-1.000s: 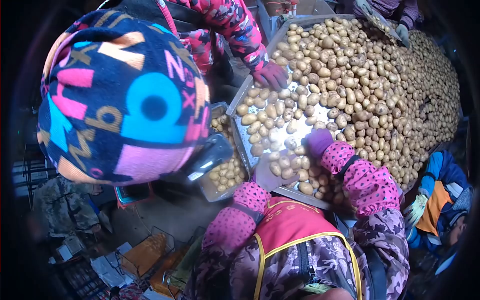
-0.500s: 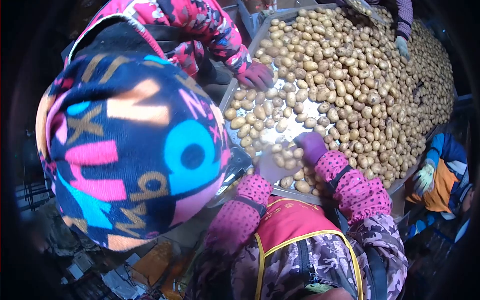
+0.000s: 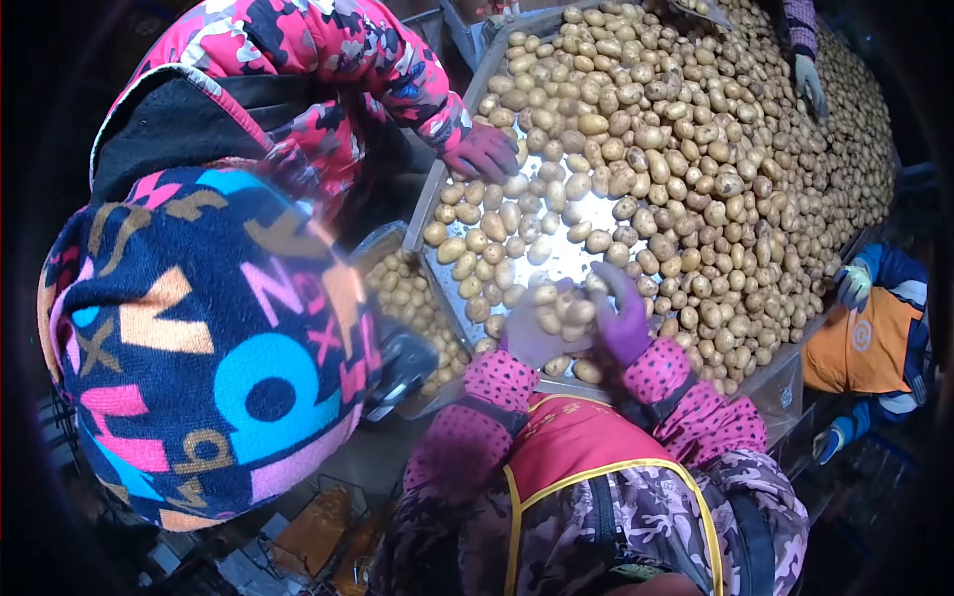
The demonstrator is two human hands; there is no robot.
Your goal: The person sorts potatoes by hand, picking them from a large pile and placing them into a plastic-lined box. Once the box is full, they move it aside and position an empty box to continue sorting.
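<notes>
My left hand (image 3: 533, 329), in a purple glove, cups several potatoes (image 3: 566, 311) just above the near edge of the sorting table (image 3: 596, 212). Its outline is a little blurred, and the potatoes cover some of its fingers. From the other side my right hand (image 3: 624, 316), gloved in purple too, curves against the same potatoes, so they sit between both palms. More potatoes lie loosely around and beyond my hands on the bright metal surface.
A big heap of potatoes (image 3: 735, 169) fills the table's right side. Left stands a crate of potatoes (image 3: 409, 300), beside a co-worker's patterned hat (image 3: 209, 348). Another person's gloved hand (image 3: 481, 151) rests at the table's left edge; an orange-clad person (image 3: 860, 338) is at right.
The co-worker's hat has shifted left, uncovering the crate of potatoes. My right hand has closed in toward my left around the held potatoes. The whole view has moved slightly.
</notes>
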